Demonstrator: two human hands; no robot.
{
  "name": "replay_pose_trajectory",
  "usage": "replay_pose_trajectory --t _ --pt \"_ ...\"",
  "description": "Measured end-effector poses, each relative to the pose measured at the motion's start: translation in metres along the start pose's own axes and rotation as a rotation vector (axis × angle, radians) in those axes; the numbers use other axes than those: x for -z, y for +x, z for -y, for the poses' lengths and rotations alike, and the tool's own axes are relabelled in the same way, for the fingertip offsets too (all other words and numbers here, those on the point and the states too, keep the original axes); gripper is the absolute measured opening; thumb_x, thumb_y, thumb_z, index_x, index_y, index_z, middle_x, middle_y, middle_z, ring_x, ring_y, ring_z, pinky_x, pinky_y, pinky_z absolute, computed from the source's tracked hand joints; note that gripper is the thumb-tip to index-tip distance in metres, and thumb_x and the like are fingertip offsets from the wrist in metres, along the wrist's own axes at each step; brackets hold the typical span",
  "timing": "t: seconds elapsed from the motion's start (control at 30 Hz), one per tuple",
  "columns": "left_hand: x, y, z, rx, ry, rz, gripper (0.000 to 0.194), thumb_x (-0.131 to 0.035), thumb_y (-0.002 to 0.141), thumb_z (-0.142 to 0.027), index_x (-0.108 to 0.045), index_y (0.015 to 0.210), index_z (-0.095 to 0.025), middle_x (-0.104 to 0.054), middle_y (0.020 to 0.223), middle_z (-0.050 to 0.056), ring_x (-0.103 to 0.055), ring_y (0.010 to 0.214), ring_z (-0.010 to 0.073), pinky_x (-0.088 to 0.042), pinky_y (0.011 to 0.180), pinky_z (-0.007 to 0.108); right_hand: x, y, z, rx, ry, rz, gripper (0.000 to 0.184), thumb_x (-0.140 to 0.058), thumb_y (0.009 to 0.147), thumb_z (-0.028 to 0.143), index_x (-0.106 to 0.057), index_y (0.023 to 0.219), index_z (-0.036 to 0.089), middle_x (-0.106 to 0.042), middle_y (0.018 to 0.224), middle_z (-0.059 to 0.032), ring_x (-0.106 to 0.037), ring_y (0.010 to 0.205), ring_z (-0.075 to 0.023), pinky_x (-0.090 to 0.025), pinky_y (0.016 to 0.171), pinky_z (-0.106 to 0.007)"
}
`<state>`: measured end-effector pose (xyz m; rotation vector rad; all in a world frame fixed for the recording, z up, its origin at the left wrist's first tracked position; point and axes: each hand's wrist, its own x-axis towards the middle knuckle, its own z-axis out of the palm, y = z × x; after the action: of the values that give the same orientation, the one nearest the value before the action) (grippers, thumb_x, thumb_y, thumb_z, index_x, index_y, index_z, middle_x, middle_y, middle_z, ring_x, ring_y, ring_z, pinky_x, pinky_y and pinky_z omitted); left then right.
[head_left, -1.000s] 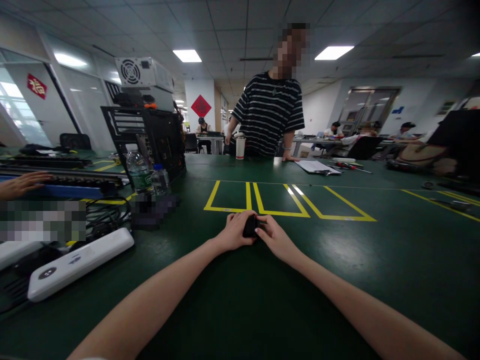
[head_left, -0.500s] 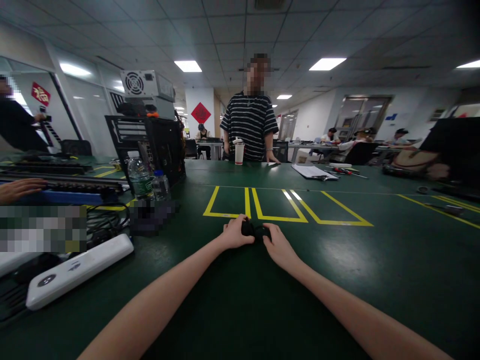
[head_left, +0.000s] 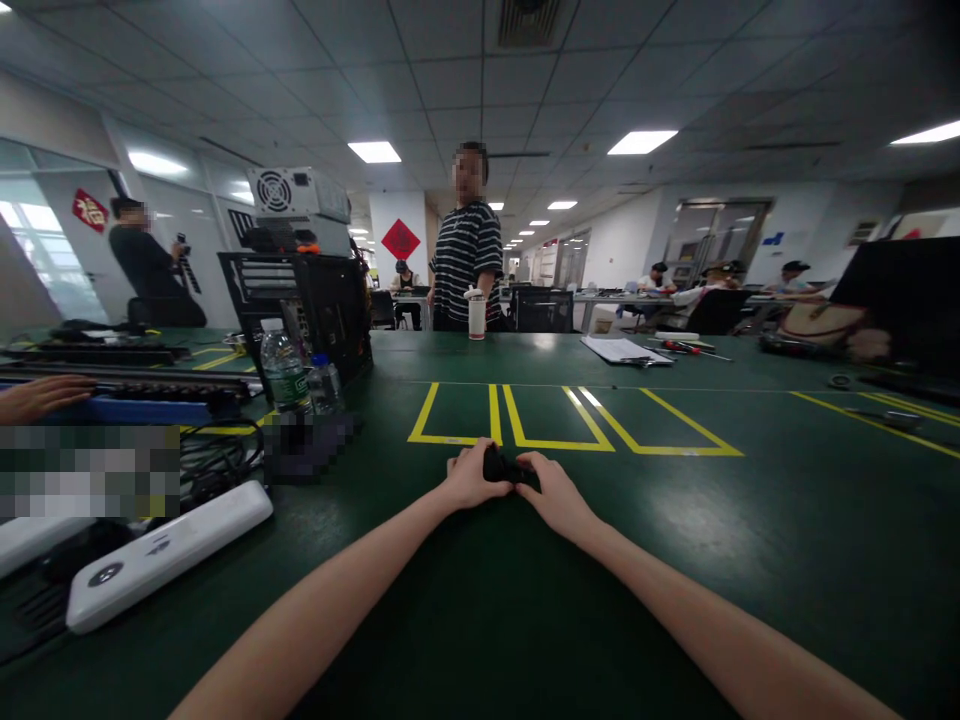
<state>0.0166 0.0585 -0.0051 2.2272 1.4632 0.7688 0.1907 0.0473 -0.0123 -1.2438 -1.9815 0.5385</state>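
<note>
In the middle of the head view, my left hand (head_left: 469, 478) is closed around a small black object (head_left: 494, 465), low over the green table (head_left: 465, 600). Its exact kind is too dark to make out. My right hand (head_left: 553, 490) faces it from the right, thumb and fingers pinched on a black piece at the object's right side. Whether the two dark parts are joined cannot be seen. Just beyond both hands lie yellow tape outlines (head_left: 559, 446) on the tabletop.
Left stand water bottles (head_left: 283, 368), a black computer case (head_left: 330, 305) and a long white device (head_left: 169, 555). Another person's hand (head_left: 46, 398) rests at far left. Across the table are a white cup (head_left: 476, 315), a clipboard (head_left: 624, 350) and a person in stripes (head_left: 466, 260).
Half a second ago the black piece in my right hand was apart from the left one; now the hands are closer. The striped person has moved left and farther back; someone appeared at left.
</note>
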Motion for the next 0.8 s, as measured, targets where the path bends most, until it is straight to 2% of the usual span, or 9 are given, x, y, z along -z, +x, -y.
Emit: replay_pose_trajectory --t 0.1,0.2,0.33,0.4,0.53,0.67,0.73,0.8 --pt "0.008 -0.011 -0.004 -0.031 -0.03 0.028 0.059 -0.063 0.061 -0.04 -0.035 0.11 -0.023 -0.052 0.104 0.006 -0.049 0.098 0.0254 -0.033 0.087 0.045 -0.001 -0.001 0.003 0.035 0.04 0.039 0.03 -0.054 0.07 0.02 -0.05 0.1 0.021 -0.054 0.1 -0.0071 -0.05 0.094 -0.0247 -0.038 0.085 -0.044" --pt "0.021 -0.032 -0.003 -0.08 -0.062 0.07 0.061 -0.067 0.058 -0.036 -0.036 0.109 -0.023 -0.053 0.102 0.004 -0.052 0.094 0.0239 -0.038 0.084 0.041 -0.006 -0.007 0.018 0.035 0.223 0.151 0.032 -0.051 0.073 0.022 -0.044 0.105 0.021 -0.053 0.101 -0.0061 -0.052 0.096 -0.0218 -0.039 0.087 -0.042" --pt "0.044 -0.075 0.007 -0.088 -0.17 0.135 0.062 -0.066 0.06 -0.03 -0.034 0.112 -0.024 -0.052 0.105 0.003 -0.053 0.092 0.0196 -0.043 0.078 0.031 -0.023 -0.02 0.057 -0.008 0.441 0.305 0.027 -0.053 0.072 0.021 -0.046 0.099 0.023 -0.054 0.1 -0.0034 -0.054 0.094 -0.0187 -0.044 0.084 -0.037" --pt "0.059 -0.1 0.013 -0.033 -0.178 0.114 0.062 -0.066 0.059 -0.027 -0.034 0.113 -0.024 -0.053 0.103 0.003 -0.053 0.091 0.0186 -0.043 0.078 0.03 -0.036 -0.024 0.081 -0.051 0.535 0.359 0.024 -0.057 0.07 0.02 -0.047 0.091 0.021 -0.056 0.094 -0.0026 -0.055 0.091 -0.0183 -0.046 0.08 -0.034" --pt "0.089 -0.152 0.024 0.125 -0.153 0.107 0.061 -0.063 0.06 -0.026 -0.034 0.114 -0.024 -0.051 0.108 0.002 -0.05 0.098 0.0203 -0.039 0.088 0.032 -0.078 -0.027 0.126 -0.072 0.676 0.412 0.027 -0.064 0.062 0.018 -0.05 0.085 0.019 -0.057 0.086 -0.001 -0.057 0.083 -0.0172 -0.046 0.074 -0.031" --pt "0.109 -0.207 0.044 0.322 -0.125 -0.054 0.057 -0.057 0.061 -0.027 -0.035 0.113 -0.024 -0.051 0.111 0.002 -0.049 0.102 0.0229 -0.038 0.091 0.035 -0.134 -0.036 0.164 -0.073 0.663 0.42 0.03 -0.07 0.055 0.027 -0.054 0.079 0.017 -0.058 0.079 -0.0005 -0.057 0.075 -0.0169 -0.045 0.066 -0.029" --pt "0.114 -0.23 0.059 0.364 -0.072 -0.188 0.052 -0.056 0.06 -0.031 -0.038 0.109 -0.028 -0.054 0.108 0.0 -0.049 0.102 0.025 -0.037 0.091 0.038 -0.16 -0.042 0.181 -0.077 0.637 0.42 0.033 -0.07 0.053 0.033 -0.056 0.078 0.018 -0.058 0.081 -0.0014 -0.056 0.075 -0.0178 -0.044 0.066 -0.029" --pt "0.118 -0.249 0.075 0.38 -0.005 -0.253 0.052 -0.056 0.057 -0.036 -0.04 0.106 -0.031 -0.057 0.104 -0.001 -0.05 0.1 0.0279 -0.04 0.088 0.041 -0.179 -0.048 0.196 -0.079 0.599 0.448 0.035 -0.07 0.052 0.038 -0.058 0.078 0.019 -0.058 0.084 -0.0027 -0.055 0.079 -0.0201 -0.044 0.066 -0.03"
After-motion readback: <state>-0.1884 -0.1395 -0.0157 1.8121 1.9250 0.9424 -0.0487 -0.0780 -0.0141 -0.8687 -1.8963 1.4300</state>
